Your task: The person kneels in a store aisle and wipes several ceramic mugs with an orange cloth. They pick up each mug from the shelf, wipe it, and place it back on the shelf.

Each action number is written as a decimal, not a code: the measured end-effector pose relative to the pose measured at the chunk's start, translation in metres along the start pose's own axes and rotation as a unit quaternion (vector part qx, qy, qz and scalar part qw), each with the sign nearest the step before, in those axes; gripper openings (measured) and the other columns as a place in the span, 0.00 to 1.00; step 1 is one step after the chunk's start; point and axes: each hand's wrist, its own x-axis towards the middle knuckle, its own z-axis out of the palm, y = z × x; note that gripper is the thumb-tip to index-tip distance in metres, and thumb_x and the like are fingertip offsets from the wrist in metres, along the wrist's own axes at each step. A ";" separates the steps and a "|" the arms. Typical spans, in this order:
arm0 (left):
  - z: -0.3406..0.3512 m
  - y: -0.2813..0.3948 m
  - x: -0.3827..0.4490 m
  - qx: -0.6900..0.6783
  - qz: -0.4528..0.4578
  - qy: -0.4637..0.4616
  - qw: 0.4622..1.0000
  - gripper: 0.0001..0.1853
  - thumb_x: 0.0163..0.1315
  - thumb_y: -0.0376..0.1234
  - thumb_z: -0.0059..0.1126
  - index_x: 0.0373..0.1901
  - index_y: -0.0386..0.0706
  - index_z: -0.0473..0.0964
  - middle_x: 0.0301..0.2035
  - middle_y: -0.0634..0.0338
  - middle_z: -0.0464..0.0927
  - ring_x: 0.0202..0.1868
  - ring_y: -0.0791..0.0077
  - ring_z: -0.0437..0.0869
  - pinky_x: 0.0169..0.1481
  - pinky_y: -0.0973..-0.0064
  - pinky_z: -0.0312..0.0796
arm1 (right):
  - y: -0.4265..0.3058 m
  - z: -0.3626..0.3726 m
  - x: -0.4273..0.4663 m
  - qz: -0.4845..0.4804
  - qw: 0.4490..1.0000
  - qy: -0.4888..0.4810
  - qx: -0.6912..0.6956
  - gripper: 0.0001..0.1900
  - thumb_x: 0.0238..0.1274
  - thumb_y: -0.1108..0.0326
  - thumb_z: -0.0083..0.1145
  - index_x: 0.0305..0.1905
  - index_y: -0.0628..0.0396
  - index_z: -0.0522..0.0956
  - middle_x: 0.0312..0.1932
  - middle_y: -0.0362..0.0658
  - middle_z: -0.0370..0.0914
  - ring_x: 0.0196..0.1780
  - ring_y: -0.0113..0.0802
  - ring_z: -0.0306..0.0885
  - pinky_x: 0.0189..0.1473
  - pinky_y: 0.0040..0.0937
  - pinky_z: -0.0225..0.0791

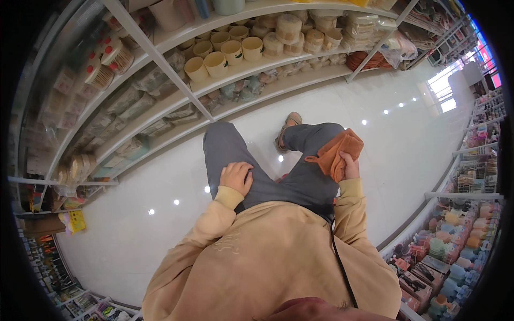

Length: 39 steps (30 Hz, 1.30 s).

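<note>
My right hand (pixel 350 165) grips a folded orange-brown cloth (pixel 341 152) with a hanging loop, held over my right thigh. My left hand (pixel 237 176) rests on my left thigh, fingers slightly bent, with nothing seen in it; what lies under its palm is hidden. In front of me, the shelf rack holds cream-coloured cups (pixel 215 64) in rows, with wrapped round items (pixel 288 29) beside them. A pile of orange-brown cloths (pixel 367 61) lies on the low shelf further right.
White metal shelving (pixel 237 71) curves across the front and left, with clear tubs of cotton swabs (pixel 117 56) at the upper left. Another rack (pixel 461 196) with many small plastic goods stands at the right. Glossy pale floor tiles (pixel 132 232) lie between the racks.
</note>
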 end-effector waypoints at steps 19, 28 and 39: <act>0.002 -0.004 -0.005 0.006 -0.002 0.029 1.000 0.08 0.58 0.32 0.60 0.39 0.47 0.81 0.43 0.64 0.83 0.49 0.61 0.79 0.51 0.62 0.68 | 0.025 0.028 -0.015 -0.079 0.982 -0.033 -0.168 0.20 0.62 0.74 0.60 0.58 0.64 0.74 0.52 0.44 0.79 0.52 0.33 0.78 0.55 0.31 0.73; 0.004 -0.001 -0.002 0.018 0.005 0.040 0.999 0.08 0.57 0.31 0.60 0.39 0.47 0.80 0.41 0.65 0.82 0.47 0.63 0.79 0.50 0.63 0.68 | 0.035 0.020 -0.011 -0.101 0.982 -0.034 -0.159 0.19 0.62 0.73 0.61 0.57 0.63 0.75 0.51 0.43 0.79 0.52 0.32 0.78 0.55 0.31 0.73; 0.004 0.002 0.001 0.029 0.007 0.040 0.999 0.08 0.57 0.31 0.60 0.38 0.48 0.80 0.40 0.65 0.81 0.47 0.63 0.79 0.49 0.63 0.68 | 0.044 0.020 -0.013 -0.146 0.970 0.003 -0.194 0.18 0.62 0.72 0.61 0.56 0.64 0.75 0.50 0.43 0.80 0.52 0.32 0.78 0.55 0.31 0.72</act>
